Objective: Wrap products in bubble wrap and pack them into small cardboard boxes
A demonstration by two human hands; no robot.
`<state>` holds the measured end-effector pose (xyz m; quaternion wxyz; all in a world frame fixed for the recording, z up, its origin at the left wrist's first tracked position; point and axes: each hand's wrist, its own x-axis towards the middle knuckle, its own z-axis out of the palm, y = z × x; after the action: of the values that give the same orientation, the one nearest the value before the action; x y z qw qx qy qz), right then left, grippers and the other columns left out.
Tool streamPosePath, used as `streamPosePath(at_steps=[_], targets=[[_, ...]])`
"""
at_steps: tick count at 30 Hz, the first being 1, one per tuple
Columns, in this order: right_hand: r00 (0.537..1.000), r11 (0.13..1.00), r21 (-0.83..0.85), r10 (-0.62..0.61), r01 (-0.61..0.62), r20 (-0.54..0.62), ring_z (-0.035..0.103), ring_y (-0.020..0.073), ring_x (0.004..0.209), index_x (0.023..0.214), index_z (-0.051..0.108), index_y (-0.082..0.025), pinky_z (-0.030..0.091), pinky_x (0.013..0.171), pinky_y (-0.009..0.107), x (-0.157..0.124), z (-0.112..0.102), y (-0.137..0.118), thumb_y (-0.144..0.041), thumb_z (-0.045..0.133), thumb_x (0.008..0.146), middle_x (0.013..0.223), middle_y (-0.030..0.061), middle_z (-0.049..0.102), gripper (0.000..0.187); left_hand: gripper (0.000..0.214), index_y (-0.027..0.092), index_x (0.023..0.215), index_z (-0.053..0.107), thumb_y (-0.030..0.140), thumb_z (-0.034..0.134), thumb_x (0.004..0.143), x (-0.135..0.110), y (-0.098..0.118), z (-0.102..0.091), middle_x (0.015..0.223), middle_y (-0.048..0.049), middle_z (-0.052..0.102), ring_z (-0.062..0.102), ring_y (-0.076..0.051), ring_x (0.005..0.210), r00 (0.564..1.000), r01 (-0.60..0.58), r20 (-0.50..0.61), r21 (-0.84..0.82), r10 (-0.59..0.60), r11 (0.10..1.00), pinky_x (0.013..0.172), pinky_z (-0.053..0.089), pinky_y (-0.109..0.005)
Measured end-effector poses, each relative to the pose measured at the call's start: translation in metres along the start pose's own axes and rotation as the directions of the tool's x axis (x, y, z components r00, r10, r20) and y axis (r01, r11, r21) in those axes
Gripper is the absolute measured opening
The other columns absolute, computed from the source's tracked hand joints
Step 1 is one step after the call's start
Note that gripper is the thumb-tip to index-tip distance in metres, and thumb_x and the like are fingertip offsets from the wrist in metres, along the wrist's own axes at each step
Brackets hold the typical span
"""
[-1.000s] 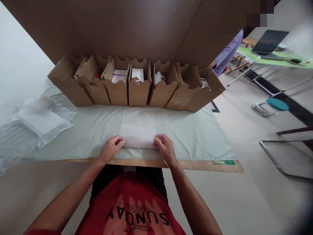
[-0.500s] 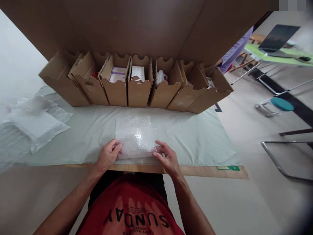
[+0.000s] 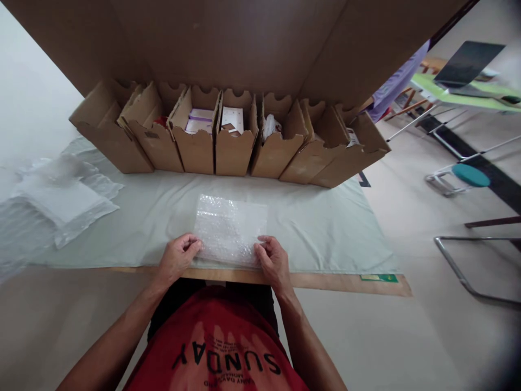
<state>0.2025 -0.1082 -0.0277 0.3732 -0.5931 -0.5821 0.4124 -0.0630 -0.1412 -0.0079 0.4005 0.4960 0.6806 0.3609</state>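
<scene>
A clear sheet of bubble wrap (image 3: 230,228), seemingly folded or bag-like, lies near the front edge of the cloth-covered table (image 3: 317,233). My left hand (image 3: 180,254) pinches its near left side between thumb and fingers. On the opposite side my right hand (image 3: 272,259) grips the near right corner, thumb on top and index finger stretched along the edge. Whether anything lies inside the wrap, I cannot tell.
Several cardboard bins (image 3: 235,152) stand in a row behind the wrap, some holding small packages. A pile of clear plastic packaging (image 3: 69,195) lies at the left. Off to the right are a green table (image 3: 448,89) with a laptop (image 3: 468,65) and a teal stool (image 3: 471,175).
My right hand has closed in on the wrap's right corner and moved slightly left. The wrap's right part now lies more spread out and straighter.
</scene>
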Motion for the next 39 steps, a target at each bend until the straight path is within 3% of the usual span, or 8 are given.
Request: streamPosePath(at_steps=[5,8,13,19,26,29,33,39], targets=[[0.990,0.968,-0.250,-0.033,-0.002,-0.137,0.063,0.0181,0.063,0.127,0.059,-0.012,0.048,0.067,0.030,-0.002,0.001,0.010,-0.044,0.053,0.087,0.072,0.0017,0.071,0.051,0.030,0.022,0.083,0.066,0.048,0.052,0.082,0.007,-0.003,0.011,0.061,0.0008,0.068,0.065,-0.018,0.058,0.998,-0.010,-0.056,0.179,0.020,0.984,0.061,0.045,-0.027],[0.985,0.934,-0.357,-0.051,-0.012,-0.165,0.067,0.0199,0.068,0.131,0.059,-0.012,0.047,0.067,0.030,-0.001,0.003,0.013,-0.044,0.049,0.089,0.074,0.0030,0.072,0.054,0.027,0.021,0.089,0.068,0.042,0.050,0.086,0.008,-0.001,0.015,0.070,-0.0018,0.074,0.068,-0.019,0.063,0.996,0.009,-0.083,0.339,0.021,0.941,0.064,0.044,-0.027],[0.986,0.875,-0.482,-0.051,-0.032,-0.158,0.067,0.0208,0.070,0.135,0.058,-0.013,0.042,0.062,0.028,0.002,0.006,0.013,-0.042,0.046,0.091,0.077,0.0041,0.073,0.055,0.021,0.021,0.096,0.072,0.032,0.053,0.092,0.009,0.005,0.020,0.091,-0.0053,0.080,0.072,-0.021,0.079,0.994,0.047,-0.107,0.590,0.020,0.806,0.067,0.042,-0.027],[0.991,0.801,-0.592,0.005,-0.083,-0.132,0.067,0.0209,0.069,0.139,0.056,-0.014,0.038,0.061,0.028,0.002,0.006,0.007,-0.035,0.046,0.091,0.079,0.0039,0.073,0.054,0.024,0.020,0.106,0.073,0.031,0.054,0.097,0.009,0.012,0.026,0.092,-0.0062,0.079,0.073,-0.023,0.087,0.998,0.045,-0.066,0.745,0.008,0.665,0.072,0.044,-0.029],[0.997,0.746,-0.663,0.020,-0.063,-0.073,0.068,0.0206,0.074,0.142,0.054,-0.016,0.038,0.063,0.028,0.004,0.003,0.003,-0.033,0.050,0.091,0.081,0.0041,0.074,0.054,0.049,0.016,0.138,0.058,0.041,0.057,0.095,0.007,0.014,0.021,0.086,-0.0074,0.077,0.072,-0.029,0.086,0.993,0.099,-0.116,0.814,-0.006,0.572,0.070,0.048,-0.034],[0.997,0.762,-0.647,-0.030,-0.024,-0.072,0.068,0.0215,0.077,0.141,0.056,-0.015,0.041,0.064,0.028,0.006,0.003,0.009,-0.034,0.049,0.092,0.085,0.0063,0.074,0.053,0.040,0.015,0.128,0.064,0.034,0.056,0.095,0.006,0.014,0.024,0.097,-0.0112,0.075,0.070,-0.029,0.095,0.978,-0.047,-0.084,0.807,0.193,0.589,0.082,0.051,-0.037],[0.989,0.804,-0.594,-0.104,0.024,-0.101,0.069,0.0222,0.079,0.140,0.056,-0.014,0.044,0.065,0.029,0.007,0.004,0.017,-0.038,0.047,0.094,0.090,0.0080,0.074,0.053,0.031,0.017,0.120,0.069,0.023,0.051,0.095,0.009,0.019,0.042,0.125,-0.0157,0.069,0.061,-0.032,0.120,0.891,-0.340,0.071,0.759,0.449,0.555,0.101,0.048,-0.045],[0.990,0.810,-0.584,-0.115,0.044,-0.085,0.069,0.0221,0.081,0.142,0.054,-0.016,0.045,0.065,0.029,0.008,0.008,0.018,-0.039,0.048,0.095,0.092,0.0074,0.074,0.052,0.041,0.017,0.133,0.062,0.032,0.056,0.096,0.020,0.028,0.072,0.157,-0.0186,0.046,0.034,-0.036,0.150,0.850,-0.498,0.296,0.721,0.436,0.483,0.120,0.029,-0.057]])
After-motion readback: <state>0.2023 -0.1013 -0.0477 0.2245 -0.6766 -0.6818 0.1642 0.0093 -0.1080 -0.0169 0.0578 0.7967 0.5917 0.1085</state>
